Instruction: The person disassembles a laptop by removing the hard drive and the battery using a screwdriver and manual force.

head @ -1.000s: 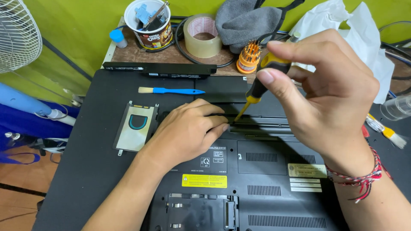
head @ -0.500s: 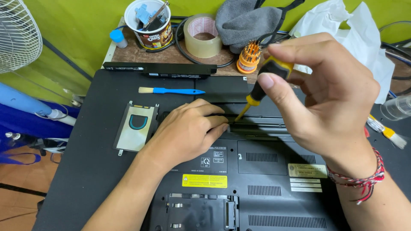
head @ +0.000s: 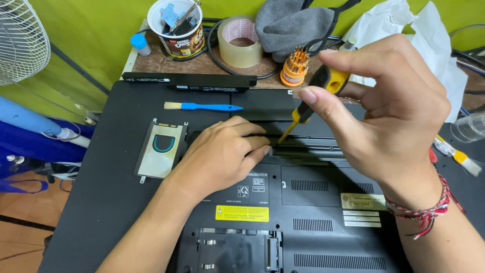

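A black laptop [head: 303,212] lies upside down on a black mat. My left hand [head: 222,154] rests flat on its underside near the empty battery slot, fingertips by the slot's edge. My right hand [head: 389,111] grips a yellow-and-black screwdriver [head: 310,103], tilted, its tip pressed down at the slot edge just beside my left fingertips. A red string bracelet [head: 429,212] circles my right wrist. An open bay shows at the laptop's near edge.
A hard drive in a metal caddy [head: 159,149], a blue brush [head: 202,106] and a long black battery [head: 189,81] lie left and behind. Behind are a tool cup [head: 177,28], tape roll [head: 241,43], orange bit holder [head: 294,65], grey cloth [head: 293,25]. A fan [head: 20,40] stands left.
My right hand has turned slightly on the screwdriver handle. The left hand and laptop have stayed in place.
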